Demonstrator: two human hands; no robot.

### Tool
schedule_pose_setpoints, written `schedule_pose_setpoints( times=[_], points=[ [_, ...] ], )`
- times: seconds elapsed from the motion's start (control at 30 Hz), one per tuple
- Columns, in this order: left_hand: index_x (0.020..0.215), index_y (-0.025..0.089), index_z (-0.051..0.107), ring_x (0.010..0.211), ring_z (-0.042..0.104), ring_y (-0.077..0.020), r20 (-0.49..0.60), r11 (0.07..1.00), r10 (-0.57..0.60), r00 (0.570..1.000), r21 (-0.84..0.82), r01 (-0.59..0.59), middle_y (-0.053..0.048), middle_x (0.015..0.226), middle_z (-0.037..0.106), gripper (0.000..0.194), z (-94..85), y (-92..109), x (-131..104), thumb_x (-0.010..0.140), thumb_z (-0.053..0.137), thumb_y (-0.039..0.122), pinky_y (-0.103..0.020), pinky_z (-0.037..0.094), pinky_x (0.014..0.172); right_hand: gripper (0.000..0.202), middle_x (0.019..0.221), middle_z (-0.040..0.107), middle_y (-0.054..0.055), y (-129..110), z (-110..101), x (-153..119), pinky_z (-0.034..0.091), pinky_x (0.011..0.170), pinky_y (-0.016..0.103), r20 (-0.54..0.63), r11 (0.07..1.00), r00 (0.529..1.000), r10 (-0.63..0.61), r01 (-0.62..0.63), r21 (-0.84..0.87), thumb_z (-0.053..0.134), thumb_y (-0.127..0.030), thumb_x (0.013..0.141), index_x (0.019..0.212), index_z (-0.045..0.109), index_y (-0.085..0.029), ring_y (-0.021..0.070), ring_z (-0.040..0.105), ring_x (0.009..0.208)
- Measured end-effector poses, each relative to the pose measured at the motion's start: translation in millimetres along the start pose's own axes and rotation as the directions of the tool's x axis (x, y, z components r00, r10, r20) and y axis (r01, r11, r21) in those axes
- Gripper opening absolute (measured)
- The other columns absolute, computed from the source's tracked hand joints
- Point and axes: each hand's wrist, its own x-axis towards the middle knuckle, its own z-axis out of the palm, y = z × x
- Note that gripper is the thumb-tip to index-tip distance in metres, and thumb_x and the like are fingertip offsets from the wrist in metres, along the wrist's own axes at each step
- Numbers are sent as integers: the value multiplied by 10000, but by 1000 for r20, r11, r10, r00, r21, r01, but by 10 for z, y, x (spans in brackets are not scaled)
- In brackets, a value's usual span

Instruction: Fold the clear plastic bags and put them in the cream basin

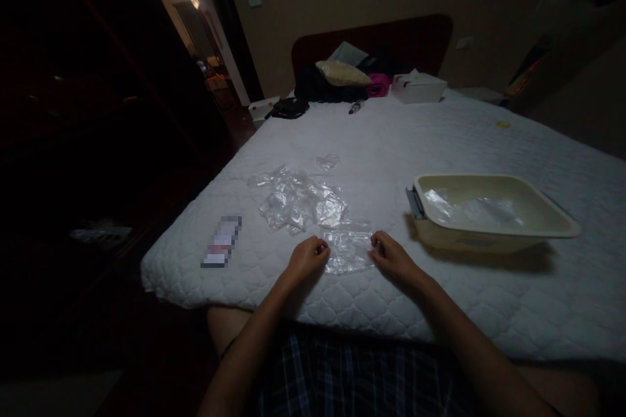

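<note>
A clear plastic bag [348, 253] lies flat on the white quilted bed near its front edge. My left hand [309, 254] pinches the bag's left side, fingers curled toward the thumb. At the opposite side my right hand [390, 255] grips the bag's right edge between thumb and fingers. Just beyond them spreads a loose pile of crumpled clear plastic bags [293, 199], with one small piece of clear plastic [327, 161] apart behind it. To the right stands a cream plastic tub [469, 242] with grey handles, and clear plastic bags [493, 210] lie inside it.
A blurred-out phone-like item [222, 242] lies on the bed [391, 143] at the left. Toward the headboard [376, 36] are a pillow [342, 73], a pink roll [378, 85], a white box [419, 87] and a black bag [289, 108]. A small yellow item [503, 124] rests at the right.
</note>
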Motion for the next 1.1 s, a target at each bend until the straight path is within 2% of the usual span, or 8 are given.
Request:
schedule_pose_setpoints(
  times=[0.13, 0.23, 0.4, 0.53, 0.63, 0.83, 0.93, 1.1],
  points=[
    [799, 194, 626, 697, 524, -157, -123, 994, 53, 991, 102, -40, -27, 750, 564, 127, 47, 69, -67, 766, 521, 256, -255, 383, 660, 154, 667, 438, -35, -7, 26, -26, 304, 539, 234, -58, 1000, 998, 18, -17, 13, 542, -241, 685, 705, 392, -209, 115, 401, 583],
    [907, 191, 609, 841, 528, -196, -156, 940, 265, 952, 262, -218, -71, 879, 569, 167, 122, 193, -157, 805, 488, 246, -303, 403, 753, 213, 605, 432, -49, 13, 43, -33, 300, 516, 229, -68, 993, 993, 98, -93, 75, 584, -291, 671, 689, 387, -212, 114, 400, 557],
    [984, 156, 562, 951, 510, -240, 32, 705, 621, 783, 412, -577, -104, 972, 580, 229, 451, 420, -269, 817, 505, 302, -394, 400, 830, 263, 594, 454, -56, 53, 67, -7, 330, 507, 230, -27, 963, 986, 166, -156, 218, 643, -338, 644, 742, 436, -208, 111, 419, 545],
    [933, 147, 551, 879, 539, -220, 22, 707, 620, 784, 417, -571, -105, 899, 591, 181, 726, 467, -276, 829, 492, 283, -394, 433, 785, 250, 624, 484, -33, 85, 50, 5, 356, 520, 236, -2, 916, 982, 187, -174, 361, 594, -393, 698, 806, 511, -184, 117, 446, 571],
    [920, 149, 552, 851, 546, -198, -36, 728, 624, 781, 389, -564, -106, 902, 590, 145, 822, 417, -274, 849, 449, 223, -388, 442, 794, 244, 657, 514, -9, 131, 21, -6, 382, 557, 244, -3, 900, 983, 185, -168, 403, 544, -405, 740, 797, 548, -168, 127, 476, 612],
    [933, 163, 560, 938, 523, -206, -106, 782, 585, 804, 339, -524, -119, 1012, 581, 163, 820, 357, -291, 848, 422, 167, -409, 431, 828, 290, 802, 585, 34, 198, 11, -4, 430, 650, 281, -49, 904, 977, 208, -173, 390, 585, -408, 701, 865, 563, -170, 162, 531, 722],
    [955, 163, 562, 931, 531, -196, -63, 801, 555, 829, 310, -512, -100, 990, 601, 161, 798, 367, -288, 845, 444, 178, -402, 421, 841, 246, 746, 570, 20, 191, 11, 11, 428, 654, 283, -38, 901, 980, 197, -166, 401, 573, -388, 708, 819, 561, -169, 159, 524, 709],
    [917, 180, 579, 992, 542, -170, 33, 734, 626, 779, 311, -603, -53, 929, 636, 177, 819, 295, -279, 866, 411, 155, -470, 278, 1000, 218, 710, 539, 5, 158, -34, -17, 403, 611, 262, -54, 882, 980, 194, -150, 448, 565, -384, 714, 778, 543, -176, 138, 494, 663]
  ],
)
